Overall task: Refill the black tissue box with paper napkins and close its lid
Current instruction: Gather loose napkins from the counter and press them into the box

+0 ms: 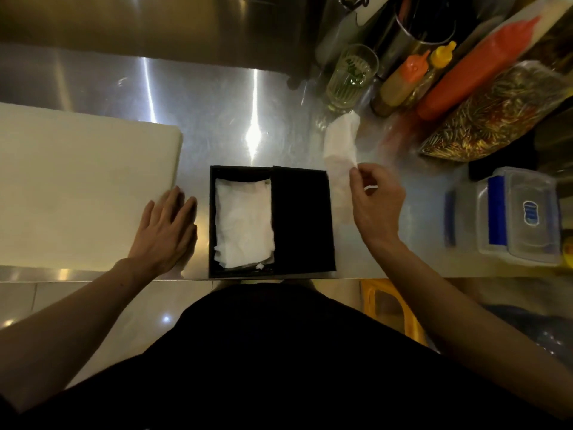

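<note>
While napkins (245, 223) already sit in the black tissue box (271, 221) at the surface's near edge, refilling continues; right hand (376, 201) fingers pinching a loose napkin (339, 144) just right of the box; left hand (166, 226) flat and open, left of the box; next, needs lowering into the open half, then sliding the lid (302, 217) shut.

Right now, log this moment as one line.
box: lid half open | napkins: inside | right hand: pinching loose napkin | left hand: flat, empty

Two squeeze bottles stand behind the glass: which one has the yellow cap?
The farther squeeze bottle, on the right of the pair, has the yellow cap; its neighbour, nearer the drinking glass, has an orange cap.
</note>
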`<state>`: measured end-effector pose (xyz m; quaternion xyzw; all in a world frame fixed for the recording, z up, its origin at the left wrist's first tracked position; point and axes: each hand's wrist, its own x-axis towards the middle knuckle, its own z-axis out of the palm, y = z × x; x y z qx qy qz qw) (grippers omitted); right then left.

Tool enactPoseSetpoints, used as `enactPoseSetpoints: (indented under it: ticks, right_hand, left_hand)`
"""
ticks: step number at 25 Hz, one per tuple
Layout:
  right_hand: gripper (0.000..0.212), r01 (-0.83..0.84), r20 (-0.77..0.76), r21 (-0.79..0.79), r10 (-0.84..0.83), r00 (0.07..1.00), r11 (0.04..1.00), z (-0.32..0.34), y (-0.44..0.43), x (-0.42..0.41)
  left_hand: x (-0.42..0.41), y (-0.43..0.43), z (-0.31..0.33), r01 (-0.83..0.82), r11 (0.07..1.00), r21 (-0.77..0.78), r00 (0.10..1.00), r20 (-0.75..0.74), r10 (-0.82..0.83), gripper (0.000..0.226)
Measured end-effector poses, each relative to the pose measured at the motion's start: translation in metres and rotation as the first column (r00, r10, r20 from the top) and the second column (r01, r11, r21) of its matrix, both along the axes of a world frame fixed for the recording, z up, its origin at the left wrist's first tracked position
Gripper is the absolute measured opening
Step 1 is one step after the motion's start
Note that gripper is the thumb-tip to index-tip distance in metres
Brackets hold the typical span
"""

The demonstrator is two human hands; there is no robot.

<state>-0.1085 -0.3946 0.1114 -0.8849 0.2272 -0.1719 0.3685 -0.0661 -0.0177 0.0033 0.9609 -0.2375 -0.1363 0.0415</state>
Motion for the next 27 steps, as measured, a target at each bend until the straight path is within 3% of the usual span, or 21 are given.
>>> enactPoseSetpoints:
  ticks: [7,13,15,19,22,27]
  right_hand:
    - [0.014,-0.089,-0.113,0.000,0.089,0.990,0.996,0.006,0.126,-0.009]
    - [0.032,-0.189,-0.447,-0.027,0.157,0.881,0.982,-0.027,0.185,-0.018]
    - [0.036,-0.287,-0.484,-0.127,0.193,0.853,0.950,-0.027,0.191,-0.019]
    - [0.044,-0.393,-0.344,-0.407,0.260,0.902,0.825,-0.025,0.187,-0.001]
    - [0.052,-0.539,-0.482,-0.412,0.325,0.813,0.735,-0.037,0.182,0.019]
    - [0.059,-0.639,-0.684,-0.280,0.319,0.657,0.716,-0.065,0.189,0.013]
  left_hand:
    - [0.008,0.021,-0.014,-0.018,0.999,-0.039,1.000,-0.001,0.018,0.062]
    - [0.008,0.022,-0.017,-0.027,0.996,-0.080,1.000,0.012,0.028,0.061]
    - [0.008,0.022,-0.019,-0.026,0.995,-0.095,0.999,0.019,0.028,0.061]
    - [0.008,0.023,-0.021,-0.019,0.994,-0.111,0.999,0.039,0.023,0.061]
    - [0.009,0.023,-0.022,-0.012,0.993,-0.116,0.999,0.044,0.018,0.061]
    - [0.009,0.024,-0.025,-0.007,0.994,-0.112,0.999,0.049,0.013,0.060]
